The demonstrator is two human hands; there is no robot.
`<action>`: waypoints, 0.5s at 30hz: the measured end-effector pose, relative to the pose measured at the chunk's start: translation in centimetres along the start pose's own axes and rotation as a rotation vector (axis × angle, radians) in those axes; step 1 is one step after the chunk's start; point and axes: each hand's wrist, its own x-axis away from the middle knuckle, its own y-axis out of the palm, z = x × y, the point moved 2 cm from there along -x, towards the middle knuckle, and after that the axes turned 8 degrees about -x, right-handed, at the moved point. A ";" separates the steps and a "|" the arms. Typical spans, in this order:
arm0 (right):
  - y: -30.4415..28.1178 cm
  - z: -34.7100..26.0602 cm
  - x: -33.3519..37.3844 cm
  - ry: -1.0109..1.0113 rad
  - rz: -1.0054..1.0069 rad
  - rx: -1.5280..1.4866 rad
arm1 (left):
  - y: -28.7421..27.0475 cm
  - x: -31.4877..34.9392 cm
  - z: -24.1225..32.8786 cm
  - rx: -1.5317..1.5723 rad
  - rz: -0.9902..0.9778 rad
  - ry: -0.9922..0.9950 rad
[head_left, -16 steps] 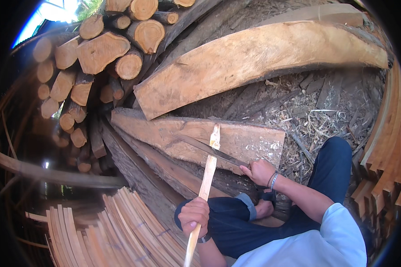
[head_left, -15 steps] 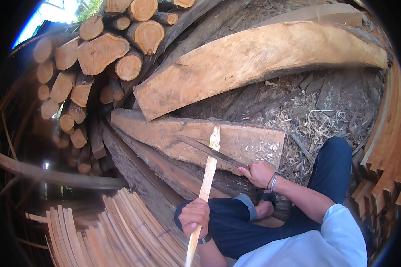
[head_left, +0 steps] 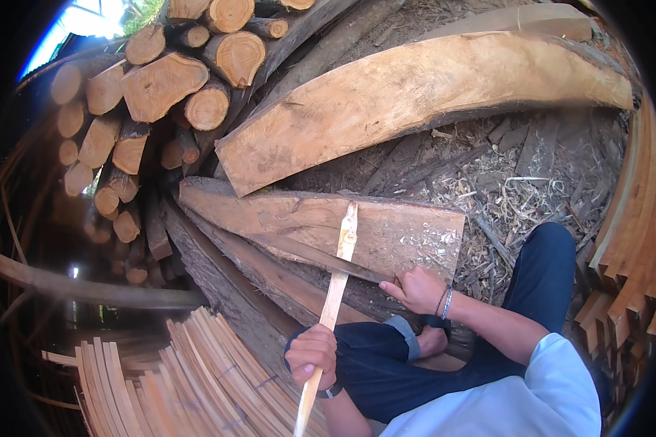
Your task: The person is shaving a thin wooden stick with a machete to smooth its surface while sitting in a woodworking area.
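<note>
My left hand [head_left: 313,355] is wrapped round the lower part of a long pale wooden stick [head_left: 335,291]. The stick slants away from me, and its whittled far end lies over a thick plank [head_left: 408,226]. In my right hand [head_left: 420,290] is the handle of a long-bladed knife [head_left: 313,256], mostly hidden by the fingers. The blade points left and crosses the stick around its middle, appearing to touch it. Pale shavings lie on the plank's right end.
A wide curved slab [head_left: 430,102] lies beyond the plank. Cut logs [head_left: 237,60] are stacked at the upper left, thin wooden strips [head_left: 204,371] at the lower left. Shaped boards [head_left: 630,218] stand at the right edge. Wood shavings [head_left: 521,175] cover the ground near my knee [head_left: 550,255].
The knife has slid down the stick toward me, from near its far end to about its middle. My left hand and the stick have shifted slightly left.
</note>
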 end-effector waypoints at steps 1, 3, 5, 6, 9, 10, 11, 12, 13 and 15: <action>0.1 -0.6 0.3 -0.052 0.020 -0.003 | -0.1 0.0 0.0 -0.002 -0.001 0.004; 0.2 -0.1 0.3 -0.089 0.044 0.004 | 0.1 -0.3 0.0 0.002 -0.010 0.013; 1.1 4.0 -1.0 0.030 0.070 0.032 | 0.5 -0.5 -0.1 0.006 -0.033 0.022; 0.9 4.4 -1.5 0.083 0.082 0.044 | 0.5 -0.7 -0.1 0.002 -0.043 0.030; 0.7 2.7 -0.7 0.052 0.036 0.024 | 0.1 0.0 -0.2 -0.006 0.004 0.016; 0.5 1.7 -0.3 0.038 0.018 0.012 | 0.1 0.1 -0.2 -0.005 0.009 0.016; 0.0 0.3 0.2 0.005 0.021 0.040 | 0.1 -0.1 -0.1 -0.006 0.011 0.018; 0.1 -0.1 0.2 -0.020 0.020 0.035 | 0.0 -0.1 -0.1 -0.007 0.014 0.019; 0.2 -0.4 0.1 -0.044 0.019 0.029 | -0.2 -0.2 -0.2 -0.012 0.005 0.020; 0.6 1.0 -0.2 -0.021 0.044 0.047 | -0.2 -0.5 -0.3 -0.010 -0.023 0.023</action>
